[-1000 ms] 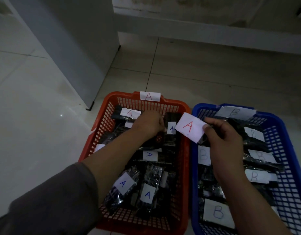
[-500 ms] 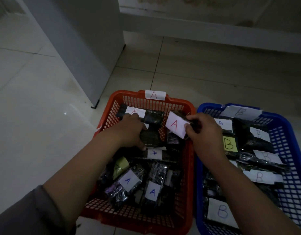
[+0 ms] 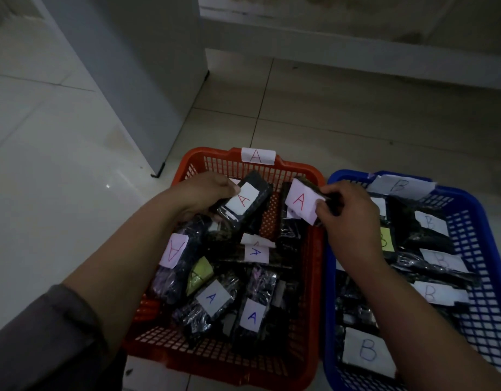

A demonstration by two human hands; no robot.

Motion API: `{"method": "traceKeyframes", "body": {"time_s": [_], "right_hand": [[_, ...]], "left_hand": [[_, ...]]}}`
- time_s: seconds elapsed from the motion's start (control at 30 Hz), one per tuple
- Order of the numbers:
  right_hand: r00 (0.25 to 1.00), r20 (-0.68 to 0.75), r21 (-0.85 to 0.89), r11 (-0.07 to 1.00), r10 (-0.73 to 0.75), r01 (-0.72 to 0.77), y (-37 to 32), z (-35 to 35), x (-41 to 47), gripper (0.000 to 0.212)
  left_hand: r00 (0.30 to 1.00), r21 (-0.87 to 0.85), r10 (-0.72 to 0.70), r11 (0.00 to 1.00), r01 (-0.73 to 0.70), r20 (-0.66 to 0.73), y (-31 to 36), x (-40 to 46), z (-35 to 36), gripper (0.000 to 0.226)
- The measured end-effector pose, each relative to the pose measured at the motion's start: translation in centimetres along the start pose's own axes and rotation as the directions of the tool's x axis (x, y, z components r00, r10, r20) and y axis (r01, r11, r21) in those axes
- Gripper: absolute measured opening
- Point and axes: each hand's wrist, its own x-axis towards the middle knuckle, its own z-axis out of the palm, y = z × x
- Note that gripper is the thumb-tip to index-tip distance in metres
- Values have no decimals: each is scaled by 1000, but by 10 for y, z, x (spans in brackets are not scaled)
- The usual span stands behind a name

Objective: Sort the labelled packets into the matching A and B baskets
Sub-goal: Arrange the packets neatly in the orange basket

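On the floor, head view: two baskets side by side, both hands at their far ends.
Left hand (image 3: 207, 194): fingers curled round a dark packet (image 3: 245, 203) with a red A label, lifted above the pile at the far end of the red basket (image 3: 311, 277); probably raised to read the label or to make room.
Right hand (image 3: 346, 218): pinches a second packet (image 3: 301, 203) by its end, white A label turned up toward the camera; the packet hangs over the red basket's right rim, just left of the hand.
Red basket: tagged A on its far rim, below and nearer than the left hand; the labels that can be read are A.
Blue basket (image 3: 486, 249): tagged B, under and right of the right wrist; readable labels are B, one of them on a yellow slip.
Step in hand: judged to be placing the right hand's A packet in the red basket, since its letter matches that tag.
Risk: a loose pinch at the rim could let the packet slide into the blue side.
Unclear: contents of the dark wrappers.
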Motion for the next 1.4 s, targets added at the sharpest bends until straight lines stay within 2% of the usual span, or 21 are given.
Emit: {"method": "traceKeyframes", "body": {"time_s": [0.07,0.2,0.3,0.43,0.5,0.57,0.67,0.87,1.07,1.17,1.33,1.4], "right_hand": [[1000,-8,5,1000,13,-13,1,0,1,20],[996,-43,40,996,80,-79,4,0,2,19],[994,-54,53,994,96,-93,5,-1,0,18],[994,-46,70,993,98,-95,5,-3,0,16],[993,-40,70,992,107,-104,5,-3,0,16],[993,-37,82,990,114,-111,6,-3,0,16],[993,-41,83,991,107,-104,6,-4,-1,16],[995,-19,61,993,101,-100,5,-5,1,17],[993,19,93,988,120,-121,3,-9,4,19],[991,32,103,986,131,-133,3,-11,6,18],[983,54,115,977,173,-178,0,-12,8,17],[981,56,108,976,186,-192,-1,-13,8,17]], "left_hand": [[1000,0,-5,1000,5,6,2,3,6,13],[995,1,34,999,-34,-91,10,9,26,5],[986,98,90,992,-77,-137,10,16,32,9],[934,303,292,926,-223,-205,11,15,23,25],[927,372,340,890,-263,-156,11,15,15,29],[947,437,312,864,-252,-70,9,16,8,27],[954,484,299,839,-247,-32,7,20,-4,15],[930,745,351,648,-157,-110,-3,27,-19,13],[868,864,463,496,-86,-179,-16,19,-13,23],[894,870,419,488,-73,-159,-16,18,-10,27],[828,870,525,482,-99,-197,-20,8,-3,23],[848,861,507,490,-136,-154,-20,3,-3,15]]}}
